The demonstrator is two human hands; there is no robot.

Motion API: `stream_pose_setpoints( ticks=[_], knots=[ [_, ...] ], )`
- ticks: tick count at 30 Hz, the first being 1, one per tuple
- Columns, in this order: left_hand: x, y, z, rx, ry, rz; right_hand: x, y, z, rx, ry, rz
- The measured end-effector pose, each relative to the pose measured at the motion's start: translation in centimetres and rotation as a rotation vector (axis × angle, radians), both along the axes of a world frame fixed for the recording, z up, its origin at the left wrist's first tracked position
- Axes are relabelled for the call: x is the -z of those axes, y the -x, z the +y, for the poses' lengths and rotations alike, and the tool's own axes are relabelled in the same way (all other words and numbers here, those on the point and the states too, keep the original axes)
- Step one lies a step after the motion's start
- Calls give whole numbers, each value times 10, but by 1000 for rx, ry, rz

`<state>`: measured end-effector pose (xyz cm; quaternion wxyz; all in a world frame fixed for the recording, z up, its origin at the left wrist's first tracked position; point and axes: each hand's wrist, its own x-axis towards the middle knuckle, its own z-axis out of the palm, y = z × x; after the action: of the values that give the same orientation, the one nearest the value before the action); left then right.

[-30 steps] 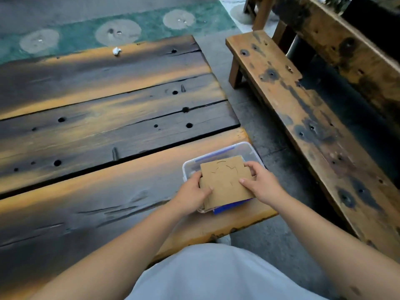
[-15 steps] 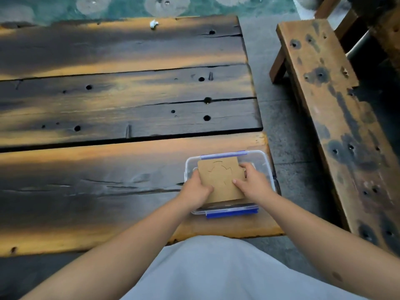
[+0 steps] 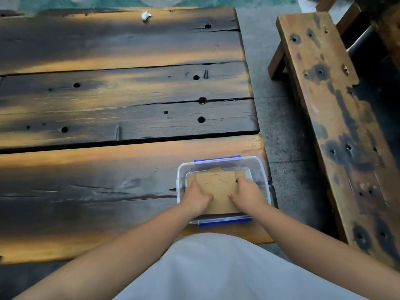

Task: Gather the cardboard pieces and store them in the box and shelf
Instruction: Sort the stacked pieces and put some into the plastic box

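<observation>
A clear plastic box [image 3: 260, 169] with blue clips stands at the near right corner of the wooden table [image 3: 121, 161]. Inside it lies a stack of brown cardboard pieces [image 3: 218, 187], the top one cut with a curved outline. My left hand [image 3: 198, 197] presses on the left edge of the stack and my right hand [image 3: 246, 194] on its right edge, both down inside the box. More cardboard shows under the top piece at the far end.
A crumpled white scrap [image 3: 145, 15] lies near the table's far edge. A worn wooden bench [image 3: 337, 118] runs along the right, with a strip of grey concrete floor [image 3: 279, 118] between it and the table. My pale clothing fills the bottom.
Both hands have lowered the cardboard from above the box rim down into the box. The view has tilted down and come closer to the table.
</observation>
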<state>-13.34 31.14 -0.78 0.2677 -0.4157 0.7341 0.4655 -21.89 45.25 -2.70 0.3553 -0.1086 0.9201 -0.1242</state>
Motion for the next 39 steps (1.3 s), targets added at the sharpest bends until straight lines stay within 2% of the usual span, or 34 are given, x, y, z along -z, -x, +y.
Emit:
stream_pose_setpoints(
  ticks=[5, 11, 15, 22, 28, 33, 39],
  knots=[
    [5, 2, 6, -58, 40, -30, 5, -7, 3, 24, -43, 69],
    [10, 3, 17, -213, 49, 37, 4, -1, 4, 183, 65, -51],
    [14, 2, 19, -165, 130, 0, 3, 1, 5, 222, 72, -71],
    [12, 7, 9, -179, 63, 27, 1, 2, 6, 210, 89, -95],
    [11, -3, 6, 17, 114, 104, -4, 2, 5, 257, 109, -108],
    [12, -4, 4, 75, 142, 139, -6, 2, 5, 232, 90, -110],
    [19, 0, 1, 21, 141, 86, -10, 6, 8, 195, 140, -93]
  ],
)
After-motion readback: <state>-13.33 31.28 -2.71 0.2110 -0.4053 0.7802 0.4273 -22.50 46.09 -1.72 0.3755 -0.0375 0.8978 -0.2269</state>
